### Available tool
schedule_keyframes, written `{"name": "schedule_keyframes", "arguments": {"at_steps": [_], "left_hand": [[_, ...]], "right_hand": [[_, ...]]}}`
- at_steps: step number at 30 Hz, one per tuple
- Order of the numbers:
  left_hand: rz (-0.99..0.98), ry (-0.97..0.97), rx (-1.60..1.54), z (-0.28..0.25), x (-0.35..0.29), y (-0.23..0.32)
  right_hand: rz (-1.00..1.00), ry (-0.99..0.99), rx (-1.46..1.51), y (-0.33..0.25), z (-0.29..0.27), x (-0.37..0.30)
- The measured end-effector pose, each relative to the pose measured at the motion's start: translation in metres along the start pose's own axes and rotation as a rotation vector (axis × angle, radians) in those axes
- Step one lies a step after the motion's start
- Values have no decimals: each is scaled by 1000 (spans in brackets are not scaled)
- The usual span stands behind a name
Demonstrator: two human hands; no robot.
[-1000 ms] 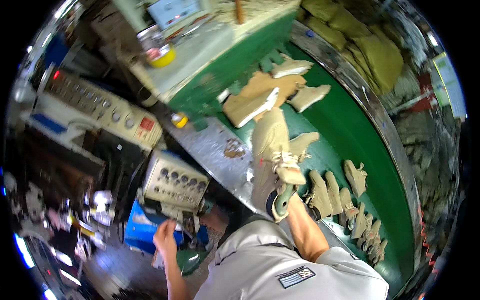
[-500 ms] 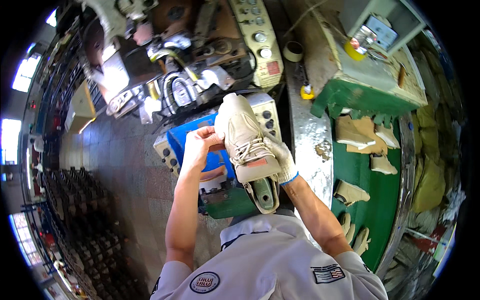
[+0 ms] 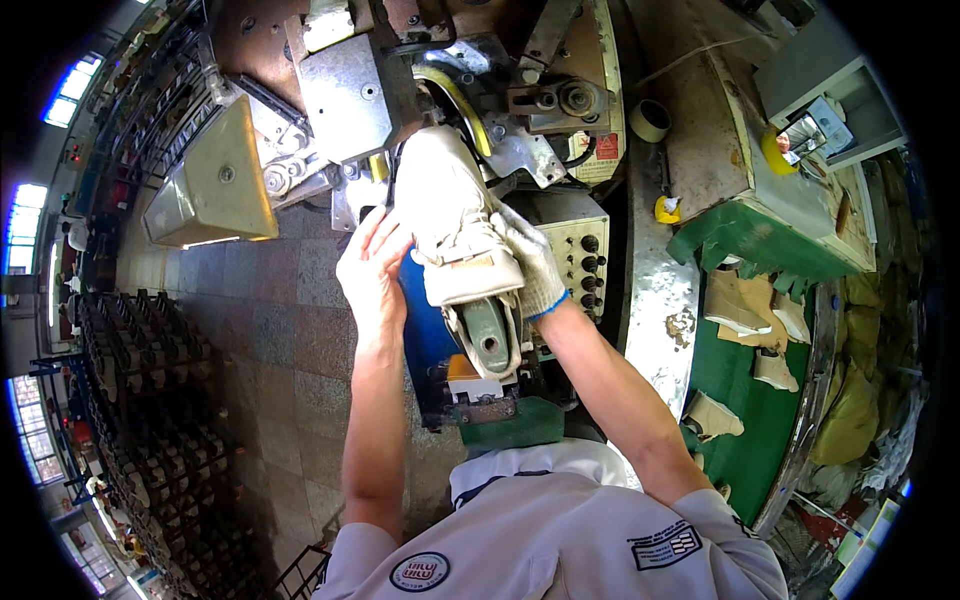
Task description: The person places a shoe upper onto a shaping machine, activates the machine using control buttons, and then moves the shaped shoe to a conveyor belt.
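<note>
A beige lace-up shoe upper [image 3: 440, 200] is stretched over a green last [image 3: 487, 338], its toe pointing away from me into the machine [image 3: 350, 100]. On its right side, my right hand [image 3: 530, 262], in a pale knit glove with a blue cuff, is closed around the shoe near the laces; some fingertips are hidden. My bare left hand [image 3: 372, 268] lies along the shoe's left side, fingers stretched out, the inner edge next to the upper. The toe sits between metal plates and a curved yellow-edged band [image 3: 455, 105].
Dials line a control panel [image 3: 575, 262] right of the shoe. Beige shoe parts [image 3: 735, 305] lie on a green surface [image 3: 730, 370] at right. A yellow tape roll [image 3: 780, 150] sits on the bench. Racks of shoes [image 3: 150, 400] stand at far left.
Both hands have carried the shoe forward and slightly left, so its toe now reaches into the machine. My left fingers have loosened from the shoe's edge and straightened. The view has shifted.
</note>
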State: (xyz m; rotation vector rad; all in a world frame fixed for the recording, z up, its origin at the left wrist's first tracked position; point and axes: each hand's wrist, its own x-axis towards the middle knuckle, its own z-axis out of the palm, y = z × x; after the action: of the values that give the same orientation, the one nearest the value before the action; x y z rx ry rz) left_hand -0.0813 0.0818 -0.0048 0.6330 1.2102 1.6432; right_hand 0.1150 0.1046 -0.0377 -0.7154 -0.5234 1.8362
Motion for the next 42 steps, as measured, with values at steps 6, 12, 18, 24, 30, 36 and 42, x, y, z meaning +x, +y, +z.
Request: {"name": "schedule_keyframes", "arguments": {"at_steps": [6,12,18,24,30,36,42], "left_hand": [[-340,5,-177,-5,-17,-60],[-362,-111,-237,-7,-17,-73],[-349,-150,-262,-22,-9,-84],[-283,-151,-178,-26,-4,-102],[-12,-168,-25,-28,0,-128],[19,-131,-33,-23,0,-131],[-124,-129,283,-37,-1,-93]], "right_hand": [[18,140,-23,27,-12,19],[12,224,3,36,-9,20],[-33,248,-43,42,0,20],[-37,233,-83,45,-12,26],[-7,282,-263,46,-21,29],[-30,254,-271,42,-18,25],[-46,291,-211,44,-30,20]]}}
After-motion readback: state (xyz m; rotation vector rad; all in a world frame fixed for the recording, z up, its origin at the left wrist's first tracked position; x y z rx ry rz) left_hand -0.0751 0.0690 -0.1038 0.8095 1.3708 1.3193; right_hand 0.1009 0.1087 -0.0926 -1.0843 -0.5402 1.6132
